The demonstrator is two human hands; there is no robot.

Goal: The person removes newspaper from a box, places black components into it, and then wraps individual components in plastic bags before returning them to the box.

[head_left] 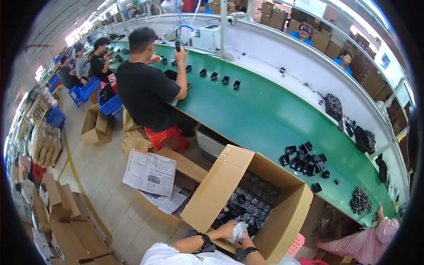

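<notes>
The person's left hand [226,230] is over the near end of an open, brown cardboard box [289,225], with its fingers drawn narrow against a crumpled bundle of clear plastic film [240,229], which they hold. The right hand [244,240] is just beside it, touching the bundle from the right; the film covers its fingertips, and their spacing cannot be told. The bundle is between the two hands, above the box contents. Whether it wraps an item cannot be determined. A black band is noted on each wrist.

The box contains small black items in clear wrapping [254,205], set close together in rows. Its left flap is folded outward. Adjacent on the left is a second brown cardboard box [161,216], with printed newspaper sheets [150,172] lying across it.

Beyond the boxes runs a long green-topped workbench [221,112]. On it are a cluster of black moulded parts [304,161] and, nearer the right end, a heap of small black-and-silver pieces [360,201]. A co-worker in a black shirt [143,84] sits at the bench on a red plastic stool [165,140]. A pink sleeve [364,240] of another person enters at right.
</notes>
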